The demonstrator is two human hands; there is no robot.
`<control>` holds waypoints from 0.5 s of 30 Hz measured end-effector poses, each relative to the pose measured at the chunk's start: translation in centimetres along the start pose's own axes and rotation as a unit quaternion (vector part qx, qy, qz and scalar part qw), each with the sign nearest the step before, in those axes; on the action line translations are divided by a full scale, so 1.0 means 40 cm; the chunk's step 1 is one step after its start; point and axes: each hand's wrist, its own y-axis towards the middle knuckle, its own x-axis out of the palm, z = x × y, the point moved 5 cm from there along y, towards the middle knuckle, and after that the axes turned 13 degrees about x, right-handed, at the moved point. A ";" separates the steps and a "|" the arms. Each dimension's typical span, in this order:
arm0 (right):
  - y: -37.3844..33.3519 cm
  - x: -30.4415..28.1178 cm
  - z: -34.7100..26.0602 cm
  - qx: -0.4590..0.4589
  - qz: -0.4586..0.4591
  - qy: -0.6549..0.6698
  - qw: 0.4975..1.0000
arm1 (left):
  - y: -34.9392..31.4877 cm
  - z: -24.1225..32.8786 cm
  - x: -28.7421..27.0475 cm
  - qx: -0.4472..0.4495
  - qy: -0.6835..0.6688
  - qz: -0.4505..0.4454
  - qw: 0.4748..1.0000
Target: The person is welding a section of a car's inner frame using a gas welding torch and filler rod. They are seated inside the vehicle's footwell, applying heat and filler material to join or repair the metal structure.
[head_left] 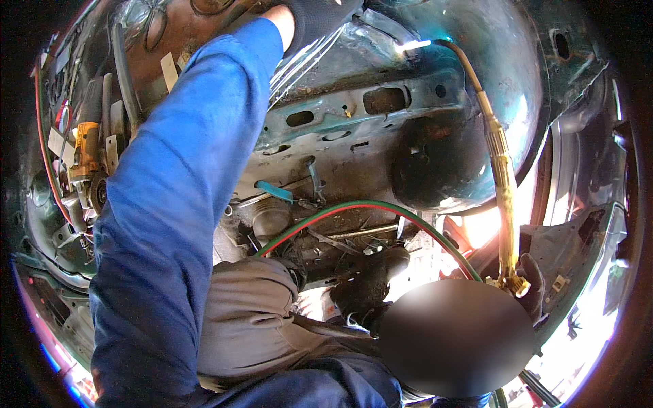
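My left arm in a blue sleeve reaches up to the top edge, where my left hand (320, 24) wears a dark glove. Several thin silver filler rods (303, 68) fan out from that hand; the frame edge hides most of its fingers. On the right stands a long brass gas torch (502, 183), upright, its bent neck pointing left and a bright glow at its tip, close to the bluish metal panel (381, 30). Dark-gloved fingers of my right hand (535, 289) are around the torch's lower end by the valve knobs. A blurred patch covers the rest of that hand.
A paired green and red hose (360, 205) arches across the middle. At the left lies a yellow and black power tool (85, 146) among other tools. A car body's metal cross member (326, 112) with holes spans the centre. My bent knee (252, 292) is below it.
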 end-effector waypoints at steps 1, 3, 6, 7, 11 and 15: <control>0.002 0.010 -0.005 0.001 -0.009 0.008 1.000 | -0.007 -0.002 0.001 0.019 -0.035 0.018 0.999; 0.001 0.035 -0.023 -0.013 -0.006 0.015 1.000 | -0.010 0.011 0.007 -0.008 -0.033 0.002 0.999; -0.001 0.037 -0.021 -0.028 -0.010 -0.048 0.998 | -0.007 0.019 0.026 -0.004 -0.021 -0.003 1.000; 0.003 0.041 -0.016 -0.049 -0.020 -0.058 0.997 | -0.011 0.027 0.003 0.002 -0.001 -0.002 1.000; -0.003 0.049 -0.002 -0.033 -0.019 -0.042 0.998 | -0.018 0.031 0.001 -0.022 -0.032 -0.007 0.999; -0.005 0.063 -0.001 -0.017 -0.036 0.005 0.999 | -0.021 0.058 -0.042 -0.022 0.049 -0.016 0.998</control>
